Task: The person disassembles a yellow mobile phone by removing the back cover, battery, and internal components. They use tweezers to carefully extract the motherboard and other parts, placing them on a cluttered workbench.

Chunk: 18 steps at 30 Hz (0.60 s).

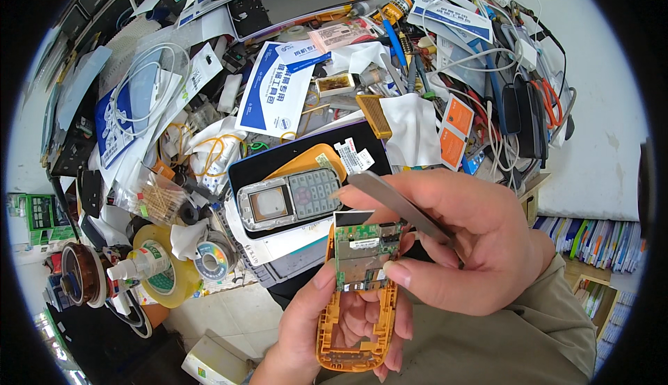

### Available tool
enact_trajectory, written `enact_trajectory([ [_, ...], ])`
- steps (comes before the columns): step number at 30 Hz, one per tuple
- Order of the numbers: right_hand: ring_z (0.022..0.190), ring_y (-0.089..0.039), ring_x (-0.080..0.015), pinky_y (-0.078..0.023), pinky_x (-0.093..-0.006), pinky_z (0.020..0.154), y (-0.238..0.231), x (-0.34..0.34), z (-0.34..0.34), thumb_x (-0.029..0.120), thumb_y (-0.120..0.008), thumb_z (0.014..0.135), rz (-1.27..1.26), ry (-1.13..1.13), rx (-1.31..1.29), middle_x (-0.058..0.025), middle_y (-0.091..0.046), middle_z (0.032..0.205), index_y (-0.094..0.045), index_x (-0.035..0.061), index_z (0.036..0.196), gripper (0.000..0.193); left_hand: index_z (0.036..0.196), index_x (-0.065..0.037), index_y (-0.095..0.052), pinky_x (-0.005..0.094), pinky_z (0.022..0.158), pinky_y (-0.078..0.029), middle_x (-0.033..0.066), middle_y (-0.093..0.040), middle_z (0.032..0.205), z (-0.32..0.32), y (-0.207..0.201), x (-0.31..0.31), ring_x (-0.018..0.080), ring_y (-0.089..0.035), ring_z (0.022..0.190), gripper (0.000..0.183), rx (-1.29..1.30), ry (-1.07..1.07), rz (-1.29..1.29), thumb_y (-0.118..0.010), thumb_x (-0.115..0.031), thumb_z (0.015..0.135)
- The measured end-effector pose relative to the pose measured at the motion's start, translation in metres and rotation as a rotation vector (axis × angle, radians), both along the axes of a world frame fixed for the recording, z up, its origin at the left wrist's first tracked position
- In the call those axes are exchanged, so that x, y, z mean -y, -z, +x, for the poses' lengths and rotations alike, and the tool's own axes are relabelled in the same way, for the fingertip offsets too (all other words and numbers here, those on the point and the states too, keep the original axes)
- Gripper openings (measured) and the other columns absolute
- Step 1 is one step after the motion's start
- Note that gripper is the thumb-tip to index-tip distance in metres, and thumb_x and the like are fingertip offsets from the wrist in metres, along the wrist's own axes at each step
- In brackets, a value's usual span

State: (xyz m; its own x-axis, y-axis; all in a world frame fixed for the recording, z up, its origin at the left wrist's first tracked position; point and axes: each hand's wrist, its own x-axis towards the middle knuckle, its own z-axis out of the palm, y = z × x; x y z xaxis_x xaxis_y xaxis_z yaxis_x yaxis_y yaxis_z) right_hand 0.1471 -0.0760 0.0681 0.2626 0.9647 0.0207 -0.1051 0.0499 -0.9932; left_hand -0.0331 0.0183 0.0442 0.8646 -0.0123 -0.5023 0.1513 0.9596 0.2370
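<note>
My left hand (306,329) is closed around an orange phone frame (325,329), held upright above my lap. A green circuit board (348,249) with metal shields lies against the frame's upper part. My right hand (466,246) has grey metal tweezers (400,207) tucked between its fingers, the broad end pointing up and left. My right thumb touches the board's right edge. Just beyond, a silver phone keypad half (323,194) rests on a black tablet-like slab (243,173), partly over an orange phone cover (306,162).
The desk is heaped with papers, cables and tools. A large dark screen panel (299,6) lies at the back. To the left are a yellow tape roll (149,235), a solder spool (212,260) and a bag of cotton swabs (158,201). Folders (598,246) fill a shelf at right.
</note>
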Motion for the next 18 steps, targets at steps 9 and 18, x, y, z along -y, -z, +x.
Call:
enact_trajectory([
  [9,0.106,-0.066,-0.0128,-0.054,-0.0269,0.086,-0.0057,-0.0001,0.0054,-0.008,-0.060,0.089,-0.026,-0.052,0.085,-0.0184,-0.066,0.120,-0.051,-0.0152,0.138,0.050,0.148,0.010,-0.034,0.0363,0.038,-0.050,0.0321,-0.062,0.081,-0.0042,0.0015,0.0044,0.0367,-0.063,0.051,0.096,-0.027,-0.166,-0.161,-0.035,-0.070,0.095],
  [18,0.109,-0.066,-0.0152,-0.053,-0.0283,0.090,-0.0074,-0.0016,0.0038,-0.007,-0.062,0.088,0.022,0.000,0.088,-0.0193,-0.068,0.124,-0.051,-0.0133,0.139,0.053,0.150,0.011,-0.032,0.0366,0.039,-0.051,0.0311,-0.063,0.082,-0.0053,0.0025,0.0062,0.0354,-0.063,0.051,0.101,0.021,-0.201,-0.247,-0.036,-0.072,0.093],
])
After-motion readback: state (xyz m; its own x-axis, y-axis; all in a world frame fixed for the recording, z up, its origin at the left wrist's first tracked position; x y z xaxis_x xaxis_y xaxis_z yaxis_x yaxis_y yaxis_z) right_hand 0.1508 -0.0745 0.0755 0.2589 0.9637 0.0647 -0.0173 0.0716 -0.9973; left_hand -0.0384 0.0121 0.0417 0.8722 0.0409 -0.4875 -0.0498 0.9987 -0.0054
